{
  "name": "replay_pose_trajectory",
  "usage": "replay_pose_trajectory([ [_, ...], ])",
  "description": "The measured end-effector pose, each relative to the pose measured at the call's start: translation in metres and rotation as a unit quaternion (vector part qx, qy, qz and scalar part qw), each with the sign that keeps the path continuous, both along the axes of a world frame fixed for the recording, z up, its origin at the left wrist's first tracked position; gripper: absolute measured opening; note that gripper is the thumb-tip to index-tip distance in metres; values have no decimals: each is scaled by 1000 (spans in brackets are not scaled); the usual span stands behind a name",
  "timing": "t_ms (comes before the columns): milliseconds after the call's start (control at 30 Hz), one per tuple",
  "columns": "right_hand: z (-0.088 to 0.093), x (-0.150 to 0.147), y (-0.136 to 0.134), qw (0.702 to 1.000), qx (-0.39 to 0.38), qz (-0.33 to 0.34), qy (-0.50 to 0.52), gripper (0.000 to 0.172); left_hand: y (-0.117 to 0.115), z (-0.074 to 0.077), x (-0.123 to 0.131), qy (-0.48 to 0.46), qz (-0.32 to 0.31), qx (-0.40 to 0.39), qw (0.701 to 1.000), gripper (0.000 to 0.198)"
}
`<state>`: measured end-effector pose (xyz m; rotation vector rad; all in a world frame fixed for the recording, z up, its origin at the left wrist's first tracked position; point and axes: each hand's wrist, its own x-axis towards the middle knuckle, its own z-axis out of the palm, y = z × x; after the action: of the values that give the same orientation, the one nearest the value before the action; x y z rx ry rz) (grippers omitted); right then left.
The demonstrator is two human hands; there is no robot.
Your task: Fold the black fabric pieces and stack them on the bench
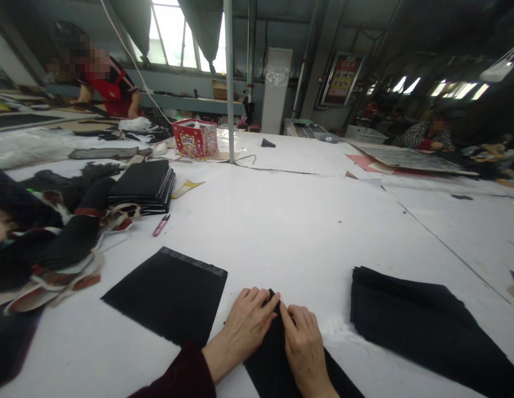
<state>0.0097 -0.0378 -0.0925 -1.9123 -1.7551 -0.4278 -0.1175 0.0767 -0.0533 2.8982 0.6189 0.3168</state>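
A black fabric piece [273, 354] lies on the white table in front of me, running from its far tip down to the bottom edge. My left hand [246, 323] rests on its left side, fingers bent, with the index finger and thumb pinching the cloth near the tip. Close beside it, my right hand [303, 342] has its fingers curled on the right side, fingertips pressing the same edge. To the left lies a flat black panel [169, 296] with a grey strip along its far edge. A stack of black cloth [414, 320] sits at the right.
A folded pile of black pieces [143, 185] stands at the left, with pink thread snips [161, 225] in front. Farther back are a red patterned box [195, 138] and a pole [229, 83]. One co-worker [109, 83] leans over the far-left table; another person sits far right.
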Motion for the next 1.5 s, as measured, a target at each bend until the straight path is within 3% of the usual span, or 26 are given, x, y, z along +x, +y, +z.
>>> replay_pose_trajectory([
  [333,1,0,1,1000,-2,-1,-7,31,1,-2,1,6,10,5,1000,39],
  [533,2,0,2,1000,13,-3,-14,32,12,15,0,-8,52,17,998,41],
  [667,2,0,3,1000,6,-11,-3,30,10,20,2,-32,-8,33,999,36],
  [800,2,2,1,999,-1,-29,21,30,4,9,4,13,-68,38,997,35],
  [933,2,7,-6,999,13,-28,44,29,2,2,5,21,-70,57,996,43],
  [1200,1,15,-28,996,8,-21,81,29,0,10,7,60,-107,76,990,47],
  [1400,2,17,-42,996,0,-23,86,30,-6,9,11,93,-135,105,981,60],
  [1500,3,18,-49,996,-8,-28,85,30,-9,7,12,91,-136,118,979,58],
])
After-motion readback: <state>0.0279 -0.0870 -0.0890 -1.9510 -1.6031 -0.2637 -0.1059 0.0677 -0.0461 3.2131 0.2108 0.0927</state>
